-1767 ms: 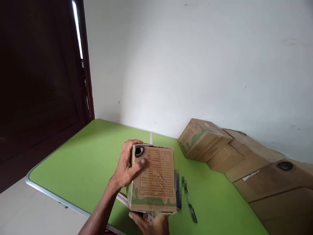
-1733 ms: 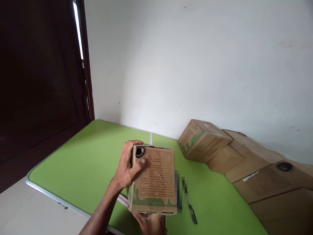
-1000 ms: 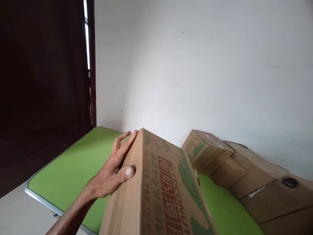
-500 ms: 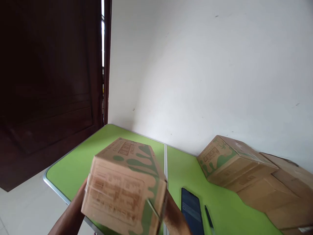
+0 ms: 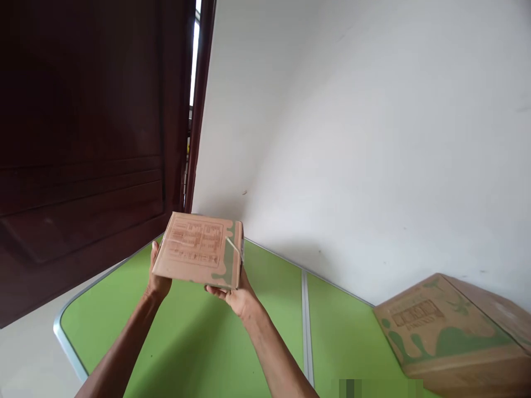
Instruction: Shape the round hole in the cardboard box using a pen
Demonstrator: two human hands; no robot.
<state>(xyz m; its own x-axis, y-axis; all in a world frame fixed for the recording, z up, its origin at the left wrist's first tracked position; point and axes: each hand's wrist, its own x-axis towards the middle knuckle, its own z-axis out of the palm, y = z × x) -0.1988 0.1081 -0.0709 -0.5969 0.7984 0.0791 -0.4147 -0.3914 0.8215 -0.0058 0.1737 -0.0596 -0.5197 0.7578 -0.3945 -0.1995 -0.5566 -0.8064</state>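
Note:
A brown cardboard box [image 5: 197,243] with green drip print is held up over the far left part of the green table [image 5: 186,337]. My left hand [image 5: 158,276] grips its left side, thumb up along the edge. On the right side, my right hand [image 5: 234,293] supports the lower corner, with fingers tucked under the bottom edge. The printed panel with brown text faces me, and a pale strip crosses its right edge. The box's underside and far faces are hidden.
A second cardboard box [image 5: 443,326] with like print stands at the right against the white wall [image 5: 352,138]. A dark wooden door [image 5: 83,110] is at the left. A metal seam [image 5: 306,326] divides the tabletop. A pixelated patch covers the bottom edge.
Both hands have carried the box away from me towards the table's far left corner, its text panel now tilted upward. The view has turned left; the phone and pen are no longer visible.

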